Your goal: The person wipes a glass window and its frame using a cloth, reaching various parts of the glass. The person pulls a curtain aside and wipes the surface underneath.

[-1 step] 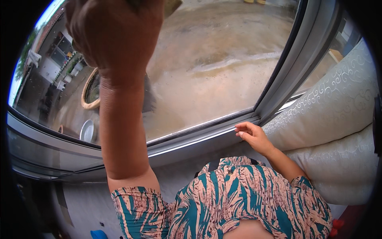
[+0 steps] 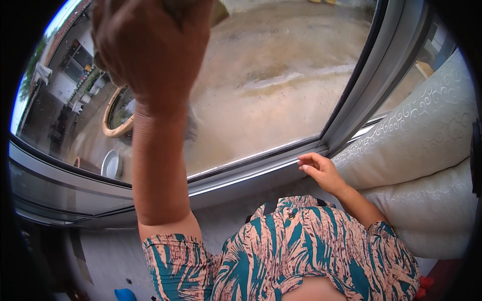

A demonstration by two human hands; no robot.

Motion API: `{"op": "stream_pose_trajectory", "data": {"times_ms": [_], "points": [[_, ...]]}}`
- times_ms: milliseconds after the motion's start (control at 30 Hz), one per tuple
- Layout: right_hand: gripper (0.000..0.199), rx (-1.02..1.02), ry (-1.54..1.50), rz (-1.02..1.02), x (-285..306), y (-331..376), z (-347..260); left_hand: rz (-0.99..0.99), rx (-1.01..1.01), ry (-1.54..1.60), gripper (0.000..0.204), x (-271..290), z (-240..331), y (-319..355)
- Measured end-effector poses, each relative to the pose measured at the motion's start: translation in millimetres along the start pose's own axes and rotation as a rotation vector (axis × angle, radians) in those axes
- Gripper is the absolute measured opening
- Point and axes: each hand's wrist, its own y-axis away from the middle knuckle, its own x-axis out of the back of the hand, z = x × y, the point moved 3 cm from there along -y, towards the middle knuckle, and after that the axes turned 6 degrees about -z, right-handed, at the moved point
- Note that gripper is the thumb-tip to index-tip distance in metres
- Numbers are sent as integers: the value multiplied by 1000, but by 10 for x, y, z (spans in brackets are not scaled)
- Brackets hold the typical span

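My left hand (image 2: pixel 150 50) is raised high in front of the window pane (image 2: pixel 271 110), closed around a yellowish-brown cloth-like piece (image 2: pixel 220 13). Only edges of that piece show past the fist, and the top of the picture cuts off the rest, so its exact kind is unclear. Low on the right, my right hand (image 2: pixel 324 173) hovers by the lower corner of the metal window frame (image 2: pixel 251 173). Its fingers are loosely bent, with the thumb apart, and nothing shows in them. Whether its fingertips touch the frame is hard to tell.
A pale patterned curtain (image 2: pixel 411 130) hangs bunched beside my right arm. Outside the glass lie a wet yard, a round tan-rimmed basin (image 2: pixel 107 123) and a light metal bowl (image 2: pixel 110 164). A blue object (image 2: pixel 124 295) lies at the lower left.
My left hand and forearm have shifted slightly right and a little down, with the cloth-like piece still in the fist. My right hand has barely moved.
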Motion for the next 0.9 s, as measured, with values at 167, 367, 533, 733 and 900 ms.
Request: {"op": "stream_pose_trajectory", "data": {"times_ms": [167, 367, 533, 733, 900], "points": [[24, 34, 123, 37, 36, 54, 155, -93, 61, 272, 30, -311, 577, 1418], [24, 79, 327, -5, -28, 160, 210, -677, -270, 398, 30, -256, 875, 3143], [25, 175, 488, -25, -43, 156, 235, -409, -204, 312, 33, -62, 401, 2007], [26, 197, 481, -45, -77, 92, 132, 216, -251, 81, 41, 123, -594, 1], [25, 174, 441, -18, -149, 57, 123, 536, -281, 185, 38, 669, -997, -1592]]}}
